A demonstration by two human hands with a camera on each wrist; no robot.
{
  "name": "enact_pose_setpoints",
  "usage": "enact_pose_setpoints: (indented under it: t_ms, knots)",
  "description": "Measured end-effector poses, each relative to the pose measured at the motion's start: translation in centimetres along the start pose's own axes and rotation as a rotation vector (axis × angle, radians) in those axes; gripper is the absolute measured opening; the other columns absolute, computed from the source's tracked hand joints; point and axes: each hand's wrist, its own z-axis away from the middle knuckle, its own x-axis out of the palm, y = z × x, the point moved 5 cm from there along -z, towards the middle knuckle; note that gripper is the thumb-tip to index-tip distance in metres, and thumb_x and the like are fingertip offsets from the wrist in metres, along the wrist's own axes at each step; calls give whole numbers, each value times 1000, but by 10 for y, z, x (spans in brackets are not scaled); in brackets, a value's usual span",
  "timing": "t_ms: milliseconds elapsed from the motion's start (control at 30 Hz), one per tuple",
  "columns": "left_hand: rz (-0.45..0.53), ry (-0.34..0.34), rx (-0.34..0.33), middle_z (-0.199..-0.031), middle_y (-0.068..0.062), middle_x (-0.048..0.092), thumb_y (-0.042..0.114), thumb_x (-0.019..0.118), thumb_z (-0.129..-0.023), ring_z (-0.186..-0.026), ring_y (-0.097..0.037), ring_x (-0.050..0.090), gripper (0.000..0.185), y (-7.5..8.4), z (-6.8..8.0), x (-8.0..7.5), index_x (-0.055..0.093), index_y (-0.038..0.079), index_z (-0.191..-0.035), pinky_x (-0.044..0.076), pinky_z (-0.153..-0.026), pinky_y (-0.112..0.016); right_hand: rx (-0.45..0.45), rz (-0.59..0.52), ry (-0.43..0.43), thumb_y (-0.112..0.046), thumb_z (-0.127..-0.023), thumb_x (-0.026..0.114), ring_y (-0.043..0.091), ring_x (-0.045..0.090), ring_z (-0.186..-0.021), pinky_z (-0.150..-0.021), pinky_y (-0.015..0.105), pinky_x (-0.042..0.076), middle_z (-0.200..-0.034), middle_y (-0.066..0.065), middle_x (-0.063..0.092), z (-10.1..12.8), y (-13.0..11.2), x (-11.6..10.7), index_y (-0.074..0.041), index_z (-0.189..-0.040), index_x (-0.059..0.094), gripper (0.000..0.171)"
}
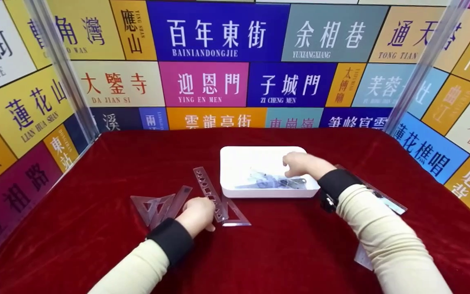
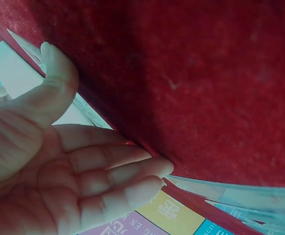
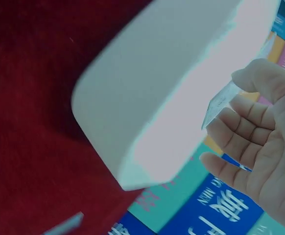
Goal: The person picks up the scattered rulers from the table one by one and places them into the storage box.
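On the red-covered desk, the left hand lies nearest, fingers straight and relaxed, fingertips pressing down beside the clear stencil ruler and the set squares fanned to its left; it grips nothing. Further out, the right hand reaches into the white tray, its thumb and fingers pinching a thin transparent piece above the other clear drawing tools lying inside. To do this well, I judge the pinch should stay on the piece's edge and lift it straight up over the tray rim, while the left hand steadies the rulers flat.
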Motion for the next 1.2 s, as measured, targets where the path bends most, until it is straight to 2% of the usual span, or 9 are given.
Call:
enact_pose_setpoints:
  t_ms: [200, 333, 467, 500, 633, 733, 833, 1000, 1200]
  knots:
    - [8, -27, -31, -90, -9, 59, 36, 76, -49, -75, -25, 56, 58, -1, -1, -2, 58, 3, -93, 45, -60, -43, 15, -23, -91, -16, -71, 54, 31, 53, -85, -74, 37, 41, -90, 18, 58, -4, -1, 13, 6, -92, 57, 30]
    - [2, -45, -40, -92, -8, 58, 37, 76, -51, -74, -26, 56, 59, -1, 0, -3, 57, 3, -96, 45, -60, -43, 24, -64, -83, -15, -73, 53, 29, 53, -81, -75, 38, 41, -85, 17, 58, 1, -2, 12, 6, -97, 55, 32]
    - [-24, -53, -39, -93, -8, 58, 39, 75, -52, -74, -26, 56, 60, 0, -3, 1, 57, 4, -97, 45, -59, -44, 28, -92, -17, -19, -74, 54, 27, 53, -77, -72, 38, 41, -82, 17, 56, 8, -1, 7, 7, -100, 54, 36]
    - [-32, -51, -31, -93, -8, 58, 40, 75, -51, -74, -27, 56, 60, 0, -8, 6, 57, 5, -97, 45, -57, -44, 26, -91, 9, -19, -74, 55, 27, 53, -76, -71, 38, 41, -82, 17, 56, 11, -1, 5, 7, -100, 54, 37]
    - [-17, -40, 5, -94, -9, 58, 41, 75, -51, -78, -27, 55, 60, -1, -7, 5, 58, 6, -96, 44, -53, -45, 16, -66, 137, -20, -72, 58, 27, 52, -76, -66, 38, 42, -86, 18, 55, 28, -1, -6, 7, -96, 54, 36]
    - [47, -44, 27, -95, -9, 57, 39, 76, -50, -83, -26, 54, 59, -4, 1, -5, 58, 5, -96, 44, -56, -44, 33, -56, 200, -18, -72, 58, 26, 53, -77, -66, 37, 43, -89, 17, 56, 46, 1, -10, 6, -95, 55, 34]
    - [150, -32, 14, -97, -11, 57, 39, 74, -53, -87, -26, 53, 55, -8, -2, -9, 59, 5, -94, 44, -62, -44, 71, -51, 211, -17, -72, 58, 27, 52, -77, -66, 39, 43, -88, 18, 56, 66, 6, -5, 6, -94, 56, 32]
    - [306, 68, -47, -96, -14, 58, 44, 64, -65, -85, -28, 54, 49, -9, -7, -11, 61, 3, -92, 43, -63, -42, 166, -56, 137, -18, -69, 59, 28, 51, -66, -60, 40, 40, -70, 13, 53, 93, 23, 18, 4, -77, 55, 23]
    - [332, 123, -70, -95, -14, 58, 49, 60, -66, -86, -27, 53, 54, -3, -12, -12, 60, 1, -91, 44, -62, -40, 285, -135, -111, -29, -68, 63, 24, 49, -65, -64, 39, 40, -69, 13, 53, 116, 41, 45, 6, -74, 54, 36]
